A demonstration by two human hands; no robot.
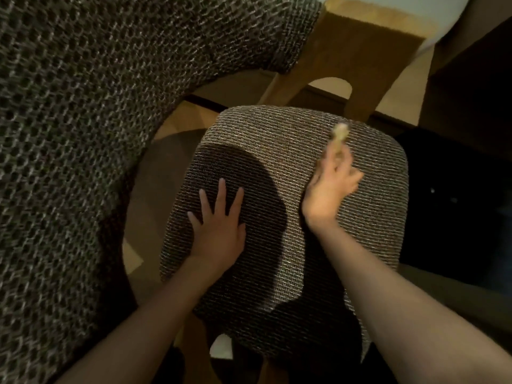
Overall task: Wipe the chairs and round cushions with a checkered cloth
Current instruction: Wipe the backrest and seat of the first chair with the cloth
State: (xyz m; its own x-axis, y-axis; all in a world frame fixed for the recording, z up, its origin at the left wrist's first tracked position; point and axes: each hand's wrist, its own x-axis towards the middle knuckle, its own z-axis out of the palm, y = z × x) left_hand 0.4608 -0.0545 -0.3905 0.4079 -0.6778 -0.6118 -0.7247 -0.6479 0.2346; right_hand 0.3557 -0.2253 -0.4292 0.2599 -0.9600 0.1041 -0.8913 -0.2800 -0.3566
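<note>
While left hand presses, woven cushion lies lit.

Warm, dim light falls from above and casts hard, dark shadows. A pale wooden floor shows in the gaps between furniture. A wooden leg rises at upper centre beneath a white surface. A dark block fills the upper right.
</note>
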